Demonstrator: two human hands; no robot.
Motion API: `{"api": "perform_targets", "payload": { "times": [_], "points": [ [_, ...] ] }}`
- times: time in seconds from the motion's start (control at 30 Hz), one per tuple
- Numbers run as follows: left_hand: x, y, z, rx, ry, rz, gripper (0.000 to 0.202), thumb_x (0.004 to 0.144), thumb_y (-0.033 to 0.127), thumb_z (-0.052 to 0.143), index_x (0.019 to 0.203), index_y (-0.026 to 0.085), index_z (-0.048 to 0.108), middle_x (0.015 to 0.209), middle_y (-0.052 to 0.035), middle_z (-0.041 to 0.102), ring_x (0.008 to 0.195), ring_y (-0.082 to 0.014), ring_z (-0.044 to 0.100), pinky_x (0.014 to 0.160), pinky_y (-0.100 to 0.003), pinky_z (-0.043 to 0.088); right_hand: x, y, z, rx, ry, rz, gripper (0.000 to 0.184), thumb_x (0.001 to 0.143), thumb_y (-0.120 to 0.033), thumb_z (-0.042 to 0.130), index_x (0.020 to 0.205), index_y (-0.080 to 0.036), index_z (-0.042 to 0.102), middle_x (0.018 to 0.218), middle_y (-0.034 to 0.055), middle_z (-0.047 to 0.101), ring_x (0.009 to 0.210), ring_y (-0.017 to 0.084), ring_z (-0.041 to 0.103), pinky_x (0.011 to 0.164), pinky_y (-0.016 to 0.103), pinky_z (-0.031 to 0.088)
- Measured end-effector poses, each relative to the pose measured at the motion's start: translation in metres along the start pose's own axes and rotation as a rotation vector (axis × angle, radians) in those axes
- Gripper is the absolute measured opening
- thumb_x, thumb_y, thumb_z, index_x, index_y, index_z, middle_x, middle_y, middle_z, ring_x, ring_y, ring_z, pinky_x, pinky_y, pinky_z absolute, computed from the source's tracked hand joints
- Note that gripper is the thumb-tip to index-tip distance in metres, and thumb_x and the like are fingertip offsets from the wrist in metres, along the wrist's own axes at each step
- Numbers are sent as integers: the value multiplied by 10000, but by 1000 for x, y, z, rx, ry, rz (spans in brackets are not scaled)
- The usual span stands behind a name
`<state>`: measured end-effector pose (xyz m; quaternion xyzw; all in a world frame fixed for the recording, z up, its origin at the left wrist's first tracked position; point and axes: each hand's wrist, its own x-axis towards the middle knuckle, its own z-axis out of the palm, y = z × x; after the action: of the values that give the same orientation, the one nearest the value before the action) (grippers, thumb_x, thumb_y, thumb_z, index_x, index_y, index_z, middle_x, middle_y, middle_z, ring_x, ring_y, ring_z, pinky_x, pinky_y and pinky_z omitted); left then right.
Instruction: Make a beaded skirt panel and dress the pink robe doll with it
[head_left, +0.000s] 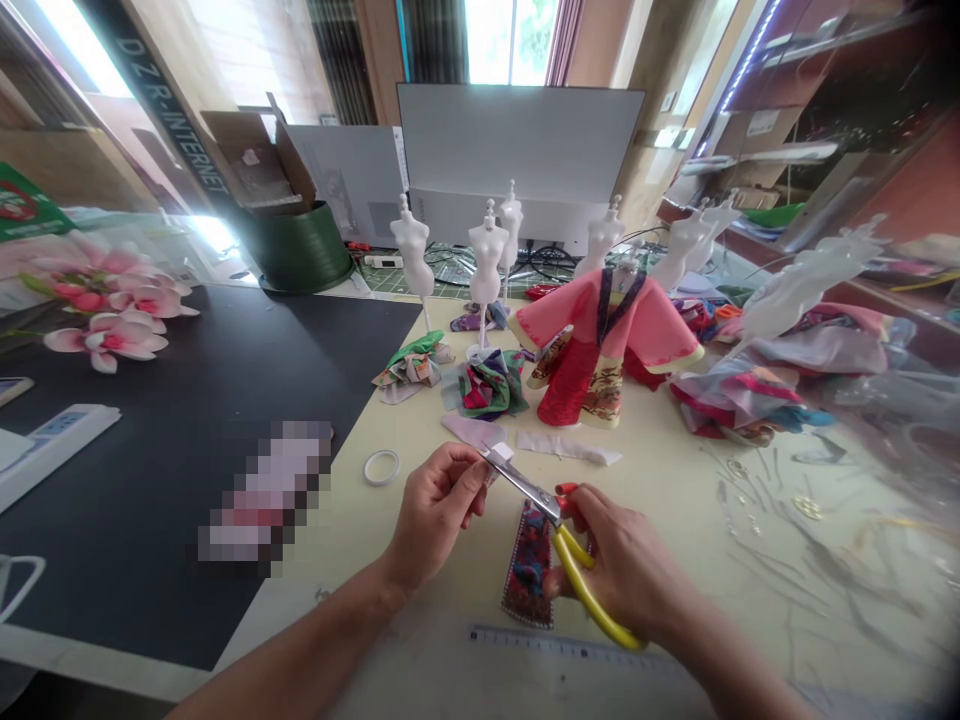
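A cream desk (420,560) spreads beneath two working hands, with a wide monitor (517,140) at its back and a dark mat (187,390) along its left side. A miniature pink robe (611,350) with a dark collar stands mid-desk, near white mannequins (489,260), some with bunched cloth about their bases. At front, the right hand (626,555) has its grip curled about the yellow-handled scissors (536,495), while the left hand (442,500) keeps its grip pressed together, thumb and fingers pinching a small white piece (501,453). A clear ruler (540,642) lies nearest the wearer. The scissors slant up and left, tips reaching the white piece beside the left fingertips; whether the blades are parted cannot be told. Below them lies a patterned band (525,570) with a beaded-looking edge, partly hidden by the right hand. Beyond the hands is a pale cloth strip (566,447); left of them rests a white ring (382,467). Smallest is the pinched white piece, between the hands, in front of the robe.
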<state>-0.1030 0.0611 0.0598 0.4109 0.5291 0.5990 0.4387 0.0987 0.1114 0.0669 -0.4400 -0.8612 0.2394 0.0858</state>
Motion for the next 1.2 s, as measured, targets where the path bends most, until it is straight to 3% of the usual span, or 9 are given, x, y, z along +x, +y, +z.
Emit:
{"api": "perform_targets", "payload": {
  "times": [1.2],
  "points": [
    [0, 0, 0, 0, -5, 0, 226, 857, 395, 591, 828, 179, 532, 569, 40, 542, 478, -61, 445, 409, -153, 336, 0, 0, 1, 19, 44, -41, 211, 752, -313, 598, 918, -186, 571, 746, 16, 580, 550, 112, 459, 495, 235, 309]
  ]
}}
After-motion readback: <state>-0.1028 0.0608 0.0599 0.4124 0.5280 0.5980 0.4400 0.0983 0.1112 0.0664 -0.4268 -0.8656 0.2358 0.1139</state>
